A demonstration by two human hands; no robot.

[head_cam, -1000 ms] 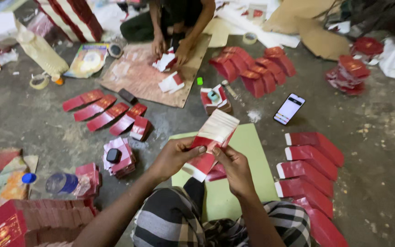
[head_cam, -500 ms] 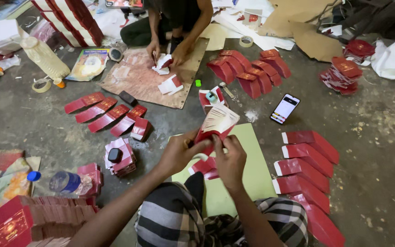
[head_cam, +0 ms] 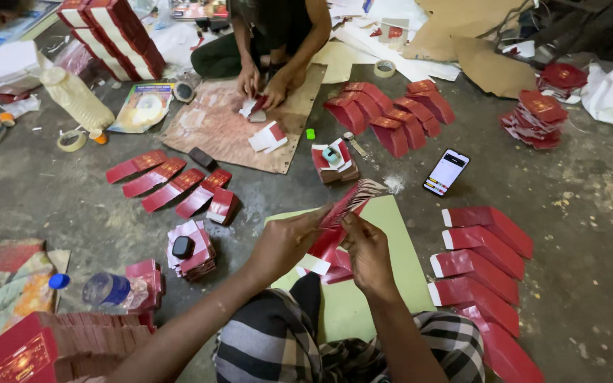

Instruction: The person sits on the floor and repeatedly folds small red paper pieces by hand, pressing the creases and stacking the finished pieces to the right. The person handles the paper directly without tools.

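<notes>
My left hand point(head_cam: 285, 241) and my right hand point(head_cam: 367, 250) together grip a fanned sheaf of flat red-and-white card box blanks point(head_cam: 352, 198), held edge-on above a pale green board point(head_cam: 391, 241) on the floor. More loose red blanks point(head_cam: 324, 262) lie on the board under my hands. My checked-cloth knees point(head_cam: 278, 340) sit just below.
Rows of folded red boxes point(head_cam: 484, 262) lie at my right, more rows point(head_cam: 172, 186) at my left. A phone point(head_cam: 446, 171) rests on the concrete. Another person's hands point(head_cam: 264, 89) work opposite on a brown sheet point(head_cam: 228, 124). A water bottle point(head_cam: 108, 289) and stacked red blanks point(head_cam: 44, 347) lie near left.
The sheaf in my hands has tilted from showing its face to edge-on and fanned. My hands have drawn closer together around it.
</notes>
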